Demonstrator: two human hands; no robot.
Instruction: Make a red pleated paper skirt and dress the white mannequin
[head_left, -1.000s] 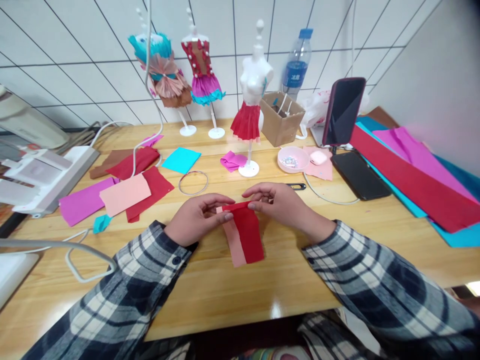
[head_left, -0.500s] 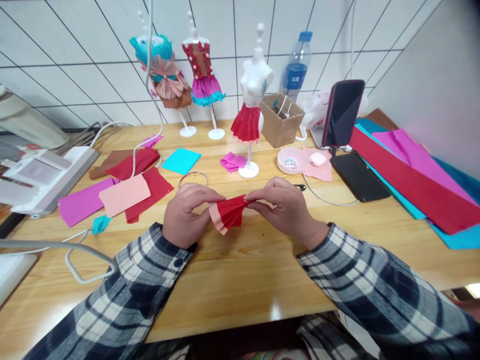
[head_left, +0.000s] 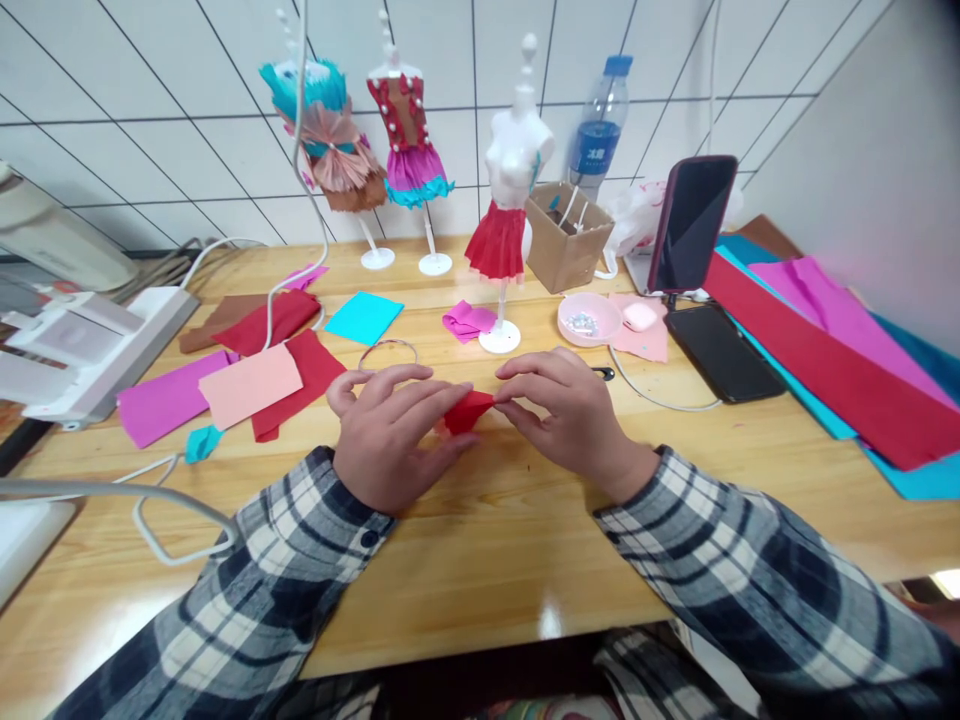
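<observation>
Between my hands is a piece of red pleated crepe paper [head_left: 469, 411], gathered to a point at its right end. My right hand [head_left: 574, 415] pinches that point between thumb and fingertips. My left hand [head_left: 401, 430] is wrapped round the wider left end, thumb below and fingers above, so its pink edge is mostly hidden. Just behind stands a white mini mannequin [head_left: 517, 150] wearing a red pleated skirt [head_left: 496, 243]. A crumpled magenta paper piece [head_left: 466, 321] lies beside its base, and a thin wire ring [head_left: 388, 350] lies behind my left hand.
Two dressed mannequins [head_left: 405, 130] stand at the wall. A cardboard box [head_left: 568, 240], water bottle [head_left: 600, 130], pink bowl of beads [head_left: 570, 322] and phones [head_left: 724, 350] are to the right. Paper sheets [head_left: 251, 385] lie left, paper strips [head_left: 832, 360] right. A white cable [head_left: 298, 130] hangs in front.
My left hand has shifted right and closed over the paper's wide end, covering the fanned pink edge that showed before. My right hand keeps its pinch. The view has shifted slightly.
</observation>
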